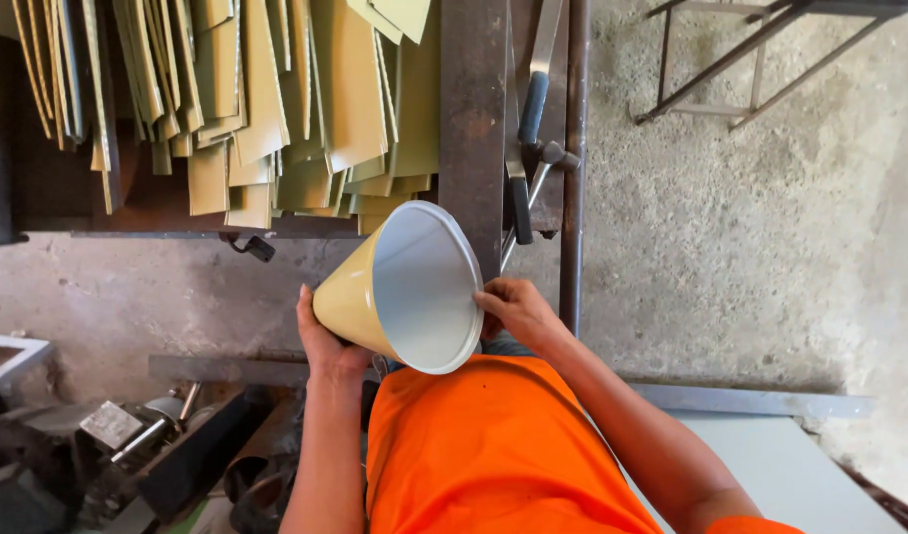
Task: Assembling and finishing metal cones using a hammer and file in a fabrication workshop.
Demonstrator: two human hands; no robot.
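Grip, left: the left hand (323, 341) is cupped under the narrow end of the sheet-metal cone (406, 289), fingers wrapped behind it and out of sight, palm pressed to the yellow outside.
Grip, right: the right hand (514, 309) pinches the cone's wide rim at its right edge, fingertips pressed together on the metal.
Cone: held in the air in front of the orange shirt (493, 445), tilted, wide mouth facing up and right, pale grey inside, yellow outside; its tip is hidden behind the left hand.
Hard to make out: low on the left sits a dark clutter of metal parts (128, 435), shapes running together, cut off by the frame edge.
Near right: a pale flat sheet (800, 475) on a table, its far corner cut off.
In the way: a rusty steel upright (471, 119) rises just behind the cone, with a blue-handled lever tool (531, 109) beside it.
Further back: a stack of yellow cut sheet pieces (276, 99) fans across the top left.
Far right: a bare metal frame (740, 49) on the concrete floor (731, 237), partly out of frame.
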